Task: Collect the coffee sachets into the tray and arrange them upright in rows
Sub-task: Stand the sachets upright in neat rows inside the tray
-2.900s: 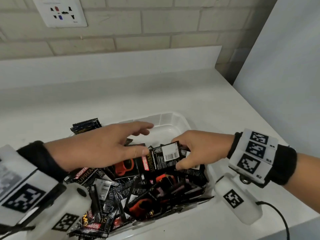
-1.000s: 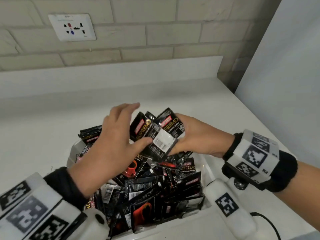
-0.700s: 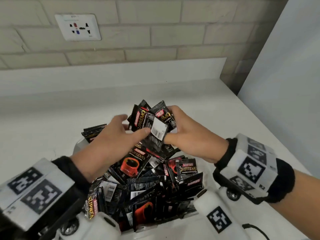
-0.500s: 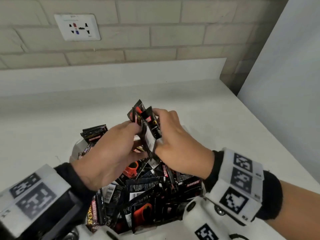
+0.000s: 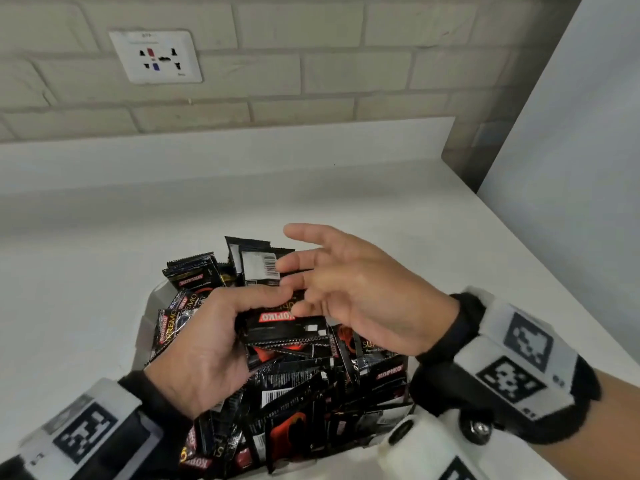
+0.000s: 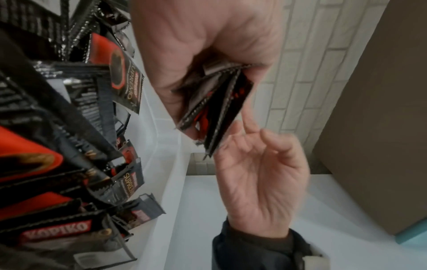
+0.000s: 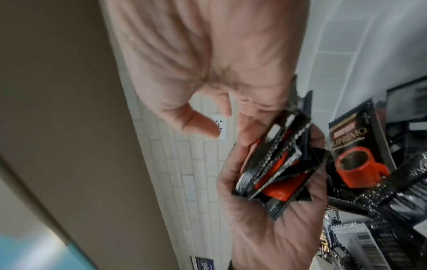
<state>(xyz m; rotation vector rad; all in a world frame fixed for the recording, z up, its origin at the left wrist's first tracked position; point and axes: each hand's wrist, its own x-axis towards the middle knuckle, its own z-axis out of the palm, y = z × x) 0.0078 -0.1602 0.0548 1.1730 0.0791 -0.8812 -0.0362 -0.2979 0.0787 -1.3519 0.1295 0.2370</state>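
My left hand (image 5: pixel 270 306) grips a small stack of black and red coffee sachets (image 5: pixel 287 329) just above the heap, their sawtooth edges together. The left wrist view shows the same stack (image 6: pixel 215 109) fanned out from the curled fingers. My right hand (image 5: pixel 294 261) is open beside the stack, fingers spread and holding nothing; its palm (image 6: pixel 258 175) faces the stack. A translucent white tray (image 5: pixel 147 310) on the counter holds a jumbled heap of sachets (image 5: pixel 311 393), mostly lying flat or leaning. A few sachets (image 5: pixel 194 275) stick up at the tray's far end.
The white counter (image 5: pixel 346 202) runs back to a low upstand and a brick wall with a socket plate (image 5: pixel 156 57). A grey panel (image 5: pixel 571 168) bounds the counter on the right. Wrist camera units sit near the tray's front edge.
Both hands lifted several sachets from the heap and pressed them into a stack. The right hand has since let go and opened; the left hand holds the stack alone, lower over the tray.
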